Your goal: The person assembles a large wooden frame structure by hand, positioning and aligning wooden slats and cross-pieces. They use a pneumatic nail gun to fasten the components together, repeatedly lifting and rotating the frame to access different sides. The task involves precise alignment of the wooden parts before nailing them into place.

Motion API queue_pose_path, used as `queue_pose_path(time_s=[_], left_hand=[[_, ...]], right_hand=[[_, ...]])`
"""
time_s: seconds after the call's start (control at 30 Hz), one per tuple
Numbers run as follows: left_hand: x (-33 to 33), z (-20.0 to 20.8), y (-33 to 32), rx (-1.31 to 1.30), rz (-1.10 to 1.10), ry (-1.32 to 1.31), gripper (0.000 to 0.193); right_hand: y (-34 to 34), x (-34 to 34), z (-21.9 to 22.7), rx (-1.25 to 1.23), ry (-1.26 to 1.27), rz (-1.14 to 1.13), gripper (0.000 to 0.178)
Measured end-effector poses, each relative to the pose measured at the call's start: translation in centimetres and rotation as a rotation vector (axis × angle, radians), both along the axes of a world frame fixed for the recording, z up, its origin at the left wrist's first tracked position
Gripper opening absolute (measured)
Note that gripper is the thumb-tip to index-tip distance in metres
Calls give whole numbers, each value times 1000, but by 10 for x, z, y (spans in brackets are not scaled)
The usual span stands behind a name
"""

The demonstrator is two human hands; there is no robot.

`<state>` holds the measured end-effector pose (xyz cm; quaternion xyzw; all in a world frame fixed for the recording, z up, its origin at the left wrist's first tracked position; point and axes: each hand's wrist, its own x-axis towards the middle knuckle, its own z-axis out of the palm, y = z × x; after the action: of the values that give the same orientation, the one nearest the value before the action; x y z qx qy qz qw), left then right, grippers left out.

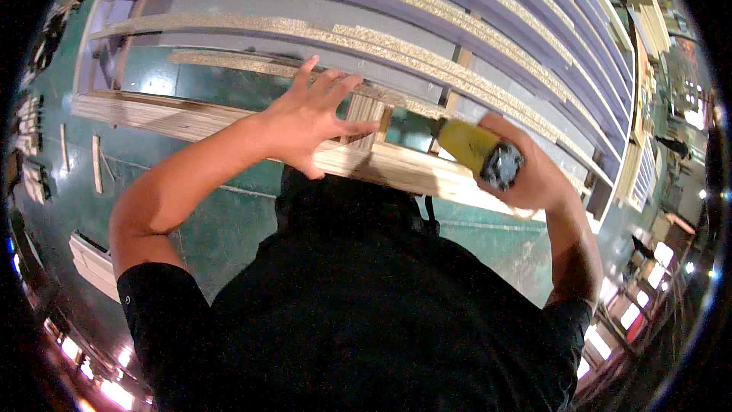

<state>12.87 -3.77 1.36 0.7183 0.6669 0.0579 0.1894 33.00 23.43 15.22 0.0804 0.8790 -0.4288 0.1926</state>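
Note:
My left hand (316, 111) is spread wide, palm down, over the near side of a large wooden frame. Its thumb reaches to the pale front rail (412, 170), and a short wood block (361, 111) lies by the fingers. Whether the hand presses on the wood, I cannot tell. To the right, my right hand (537, 172) is wrapped round a yellow tool (467, 143) with a dark grey round end. That tool is slightly blurred, so its exact kind is unclear. Its far end is close to a chipboard strip (408, 99).
Beyond my hands the frame runs on, with several long chipboard strips (450, 65) set on edge between lilac-grey sides (93, 38). Loose wood sticks (97, 164) and a pale board stack (93, 259) are on the green floor at left. More boards (652, 27) stand at far right.

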Motion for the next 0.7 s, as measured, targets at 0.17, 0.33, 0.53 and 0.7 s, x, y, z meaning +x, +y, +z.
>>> queue_pose_path(time_s=[0.17, 0.33, 0.53, 0.7], left_hand=[[-6, -18, 1, 139, 9, -99, 85], [-11, -18, 1, 165, 5, -84, 102], [-18, -22, -2, 107, -33, -59, 106], [-20, -24, -6, 169, -53, -97, 109]], right_hand=[[-20, -37, -30, 14, -182, -4, 78], [-37, -68, -45, 84, -320, -2, 74], [-45, -83, -45, 20, -339, -51, 67], [-50, -61, -34, 115, -362, 17, 73]])
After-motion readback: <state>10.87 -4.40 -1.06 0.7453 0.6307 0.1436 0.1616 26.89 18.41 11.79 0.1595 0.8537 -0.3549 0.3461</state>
